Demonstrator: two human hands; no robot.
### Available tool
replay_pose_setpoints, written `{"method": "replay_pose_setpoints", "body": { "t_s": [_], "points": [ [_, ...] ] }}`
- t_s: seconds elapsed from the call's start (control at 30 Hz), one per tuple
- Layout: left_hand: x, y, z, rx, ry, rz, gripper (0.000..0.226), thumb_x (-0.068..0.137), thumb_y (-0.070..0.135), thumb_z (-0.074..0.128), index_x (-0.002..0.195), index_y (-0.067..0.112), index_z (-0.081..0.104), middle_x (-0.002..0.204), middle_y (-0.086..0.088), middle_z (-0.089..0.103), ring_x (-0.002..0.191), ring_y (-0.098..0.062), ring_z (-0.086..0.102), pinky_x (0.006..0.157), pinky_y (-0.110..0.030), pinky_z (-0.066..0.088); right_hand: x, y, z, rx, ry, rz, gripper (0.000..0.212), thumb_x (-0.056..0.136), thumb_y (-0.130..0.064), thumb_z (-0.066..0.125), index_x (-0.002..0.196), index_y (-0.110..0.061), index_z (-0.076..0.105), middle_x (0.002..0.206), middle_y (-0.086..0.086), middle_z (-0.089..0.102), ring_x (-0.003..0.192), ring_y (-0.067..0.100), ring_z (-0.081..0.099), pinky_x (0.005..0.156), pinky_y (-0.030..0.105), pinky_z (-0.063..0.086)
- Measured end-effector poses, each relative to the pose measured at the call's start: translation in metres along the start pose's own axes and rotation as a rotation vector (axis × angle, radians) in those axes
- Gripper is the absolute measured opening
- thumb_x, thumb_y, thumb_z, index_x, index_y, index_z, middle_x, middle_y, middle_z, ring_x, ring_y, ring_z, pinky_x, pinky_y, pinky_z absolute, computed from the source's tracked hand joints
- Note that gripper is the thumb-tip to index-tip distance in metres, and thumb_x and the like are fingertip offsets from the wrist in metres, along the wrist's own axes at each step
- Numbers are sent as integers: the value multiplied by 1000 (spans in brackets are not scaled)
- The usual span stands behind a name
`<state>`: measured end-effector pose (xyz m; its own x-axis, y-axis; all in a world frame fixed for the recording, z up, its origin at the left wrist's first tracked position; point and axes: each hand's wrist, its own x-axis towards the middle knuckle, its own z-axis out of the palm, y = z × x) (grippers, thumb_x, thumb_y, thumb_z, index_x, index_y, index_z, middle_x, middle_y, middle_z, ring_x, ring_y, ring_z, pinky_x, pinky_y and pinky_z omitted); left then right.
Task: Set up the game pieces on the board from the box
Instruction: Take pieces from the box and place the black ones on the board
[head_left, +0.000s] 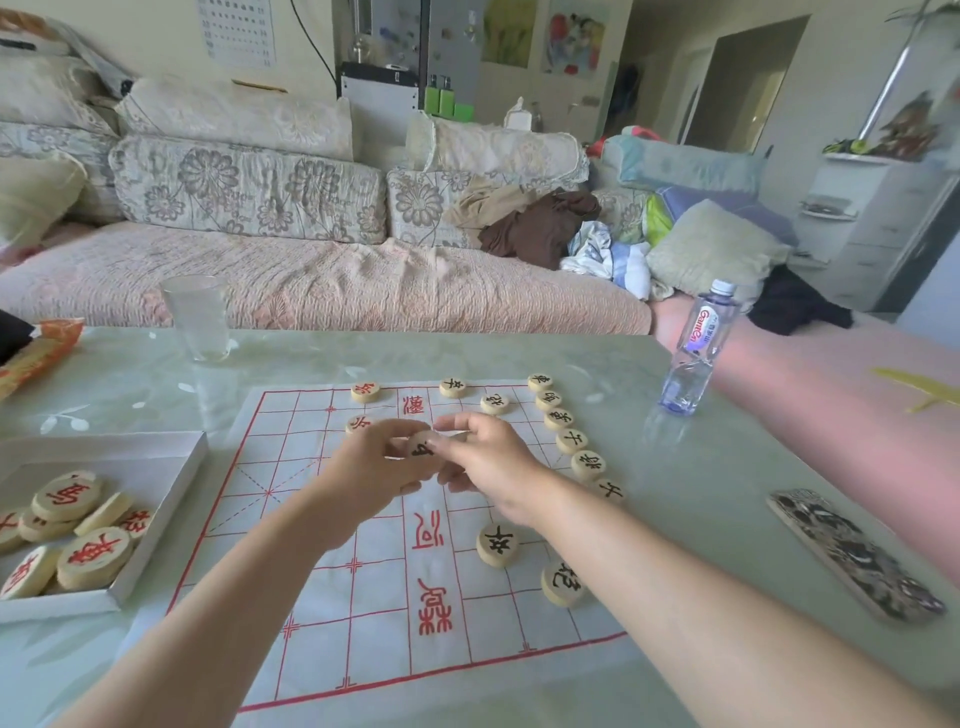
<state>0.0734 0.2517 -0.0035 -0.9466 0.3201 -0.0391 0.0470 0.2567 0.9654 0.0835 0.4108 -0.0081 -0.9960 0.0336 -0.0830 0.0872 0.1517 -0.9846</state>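
Your board (374, 613), white with a red grid, lies flat. Black-lettered discs (571, 441) line its right edge; one held disc (420, 447) hovers over its centre. The box (130, 460) of red-lettered discs (93, 556) sits at its left.

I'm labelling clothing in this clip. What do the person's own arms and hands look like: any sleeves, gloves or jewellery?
The left arm and right arm are bare up to the frame's edge, with no sleeve in view. The left hand and right hand wear no gloves, and no watch, bracelet or ring shows.
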Motion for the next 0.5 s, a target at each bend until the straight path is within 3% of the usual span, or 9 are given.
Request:
{"method": "replay_pose_setpoints", "body": {
  "t_s": [0.1, 0.2, 0.3, 0.37, 0.43, 0.5],
  "points": [
    [-3, 9, 14, -36, -30, -42, 24, 82, 7, 72, 103, 18, 69, 79, -10, 69, 74, -19, 63, 79, -31, 56, -12, 2, -16, -64, -27, -30, 18, 95, -10, 64, 112, -15, 60, 88, 10, 68, 62, 15, 63, 60, 27, 53],
    [-2, 15, 31, -54, 23, -115, 36, 76, 11, 78, 110, 14, 64, 85, -10, 73, 71, -18, 68, 76, -29, 58, -26, 1, -37, -201, -32, -78, 31, 87, -3, 68, 112, -21, 65, 98, -7, 68, 70, 13, 65, 66, 26, 55],
    [-1, 17, 50, -77, 28, -164, 35, 72, 22, 83, 101, 12, 67, 81, -6, 75, 74, -20, 73, 85, -40, 58, -37, 4, -60, -376, -65, -151, 41, 82, -6, 73, 118, -24, 67, 71, -22, 66, 64, 3, 61, 68, 17, 49],
    [-3, 20, 66, -86, 14, -159, 27, 76, 22, 80, 97, 12, 69, 79, -7, 75, 72, -19, 73, 85, -39, 58, -44, 7, -73, -457, -43, -175, 36, 82, -16, 79, 114, -25, 67, 61, -31, 62, 55, -5, 54, 60, 9, 40],
    [-6, 26, 83, -43, 16, -125, 21, 83, 21, 74, 100, 11, 69, 82, -6, 74, 74, -19, 73, 79, -36, 60, -49, 8, -86, -476, -15, -190, 33, 81, -25, 81, 110, -28, 65, 74, -33, 63, 55, -4, 52, 59, 10, 40],
    [-10, 32, 98, 103, -7, -41, 14, 89, 24, 64, 102, 18, 65, 86, -1, 73, 76, -19, 71, 72, -34, 60, -53, 9, -103, -493, 34, -187, 34, 77, -37, 81, 105, -34, 62, 98, -21, 65, 64, 3, 55, 66, 20, 46]
  ]
}}
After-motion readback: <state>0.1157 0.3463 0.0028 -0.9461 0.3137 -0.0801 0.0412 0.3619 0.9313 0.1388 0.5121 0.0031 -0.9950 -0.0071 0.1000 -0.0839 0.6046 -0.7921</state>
